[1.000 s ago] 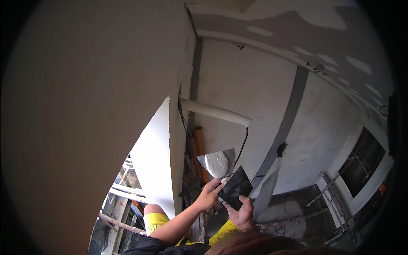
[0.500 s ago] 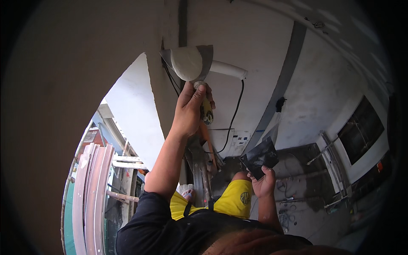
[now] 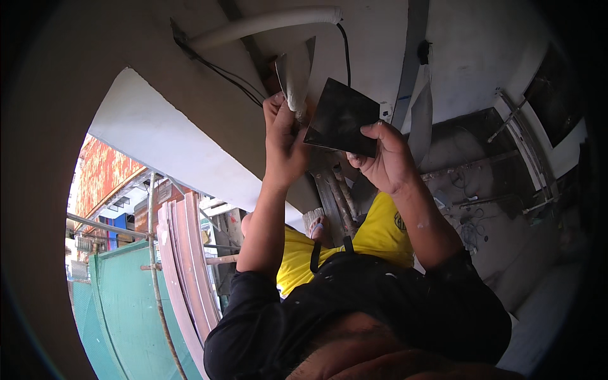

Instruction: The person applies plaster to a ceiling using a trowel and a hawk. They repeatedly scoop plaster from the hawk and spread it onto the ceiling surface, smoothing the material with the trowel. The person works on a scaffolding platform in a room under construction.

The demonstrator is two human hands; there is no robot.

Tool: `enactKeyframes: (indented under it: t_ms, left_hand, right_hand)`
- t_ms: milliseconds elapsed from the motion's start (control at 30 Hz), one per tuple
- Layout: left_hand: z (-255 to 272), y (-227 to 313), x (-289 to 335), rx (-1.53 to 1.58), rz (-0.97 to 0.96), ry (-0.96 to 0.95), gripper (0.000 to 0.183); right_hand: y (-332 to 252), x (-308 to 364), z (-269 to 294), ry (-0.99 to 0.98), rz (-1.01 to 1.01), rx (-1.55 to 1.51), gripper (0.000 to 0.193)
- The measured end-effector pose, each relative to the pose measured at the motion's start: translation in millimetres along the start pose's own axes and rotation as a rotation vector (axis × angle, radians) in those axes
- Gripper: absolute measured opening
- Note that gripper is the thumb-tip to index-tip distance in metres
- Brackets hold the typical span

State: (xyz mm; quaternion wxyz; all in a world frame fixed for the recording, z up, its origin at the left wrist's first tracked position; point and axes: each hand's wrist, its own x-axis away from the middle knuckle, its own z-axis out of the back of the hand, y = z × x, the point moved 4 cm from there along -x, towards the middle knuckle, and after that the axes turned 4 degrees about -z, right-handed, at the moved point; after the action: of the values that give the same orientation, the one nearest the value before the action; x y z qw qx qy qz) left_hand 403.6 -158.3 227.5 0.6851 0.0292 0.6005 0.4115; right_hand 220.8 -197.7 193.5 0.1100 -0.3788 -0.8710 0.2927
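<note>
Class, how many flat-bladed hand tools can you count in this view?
2. The pale-bladed spatula is in the left grip; the dark square spreader is in the right grip. Others may be hidden in the shadowed areas.

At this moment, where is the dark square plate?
In the head view, upper middle, the dark square plate is in the right hand, just right of the scraper in the left hand.
</note>
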Motion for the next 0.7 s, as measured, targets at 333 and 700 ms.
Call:
enactKeyframes:
  t_ms: [333,700]
  left_hand:
    - [-3,0,22,-0.391,-0.201,-0.181,0.079]
    - [7,-34,46,-0.336,0.016,-0.339,0.076]
  right_hand:
    - [-8,-2,6,0.217,-0.064,0.054,0.025]
    - [-23,0,41,0.139,0.087,-0.039,0.025]
